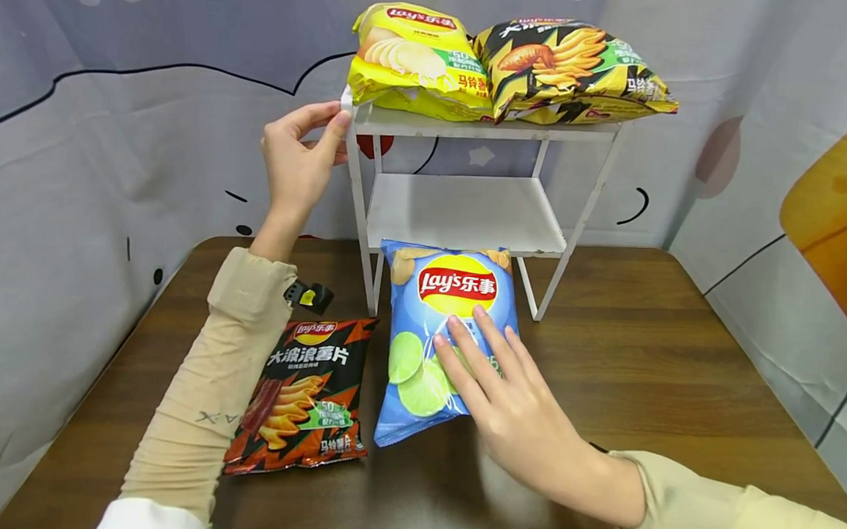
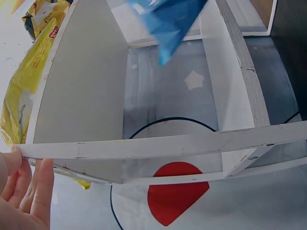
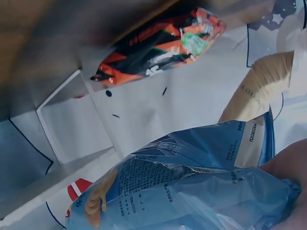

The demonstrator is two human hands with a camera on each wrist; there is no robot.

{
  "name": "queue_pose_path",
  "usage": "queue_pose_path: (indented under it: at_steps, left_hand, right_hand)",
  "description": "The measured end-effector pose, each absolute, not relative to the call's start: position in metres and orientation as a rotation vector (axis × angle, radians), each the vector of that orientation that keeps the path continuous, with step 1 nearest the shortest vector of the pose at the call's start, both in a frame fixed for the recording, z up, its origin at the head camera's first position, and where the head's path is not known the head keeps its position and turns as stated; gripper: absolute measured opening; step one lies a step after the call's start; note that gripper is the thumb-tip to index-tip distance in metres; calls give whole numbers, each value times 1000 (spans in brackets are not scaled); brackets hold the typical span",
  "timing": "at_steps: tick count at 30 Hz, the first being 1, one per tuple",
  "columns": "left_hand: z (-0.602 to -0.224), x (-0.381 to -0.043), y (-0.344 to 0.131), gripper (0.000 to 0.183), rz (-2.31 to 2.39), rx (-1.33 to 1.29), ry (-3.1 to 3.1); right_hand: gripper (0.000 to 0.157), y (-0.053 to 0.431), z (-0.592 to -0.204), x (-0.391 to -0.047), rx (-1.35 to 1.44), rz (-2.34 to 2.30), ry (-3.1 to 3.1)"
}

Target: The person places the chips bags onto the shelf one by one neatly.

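Note:
In the head view my left hand [image 1: 301, 155] pinches the top left corner of a white two-tier shelf [image 1: 461, 203]. The left wrist view shows the thumb and fingers of that left hand [image 2: 26, 189] at the end of a white bar. My right hand [image 1: 524, 400] holds a blue Lay's chip bag [image 1: 401, 310] with lime slices on it, fingers spread over its front. The bag is raised off the table before the lower tier; its back shows in the right wrist view, and the right thumb is mostly hidden.
A yellow chip bag [image 1: 416, 62] and a black-and-yellow chip bag [image 1: 570, 67] lie side by side on the top tier. On the brown table [image 1: 637, 365], a black-and-red chip bag [image 1: 314, 401] lies left of the blue one, partly behind the left forearm. Patterned curtains hang around.

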State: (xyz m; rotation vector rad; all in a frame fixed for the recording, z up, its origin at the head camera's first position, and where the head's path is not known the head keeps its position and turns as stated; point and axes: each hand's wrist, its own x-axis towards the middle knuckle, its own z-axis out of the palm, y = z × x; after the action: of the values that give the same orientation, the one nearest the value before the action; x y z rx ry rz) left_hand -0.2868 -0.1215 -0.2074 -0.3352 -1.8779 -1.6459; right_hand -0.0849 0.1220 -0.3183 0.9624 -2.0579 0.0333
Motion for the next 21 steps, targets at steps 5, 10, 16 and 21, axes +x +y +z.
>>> queue_pose_path:
  at_steps: [5,10,16,21]
  left_hand:
    - [-207,-286,-121,32,-1647,-333,-1880]
    - [-207,-286,-121,31,-1657,-333,-1873]
    - [-208,-286,-121,31,-1653,-331,-1877]
    - [-207,-286,-121,30,-1651,-336,-1869]
  right_hand:
    - [45,120,-310,-97,962,69,-2010]
    - [46,120,-308,-115,951,56,-2029]
    - [47,118,-305,-133,938,29,-2048]
    - [55,114,-300,-144,946,30,-2063]
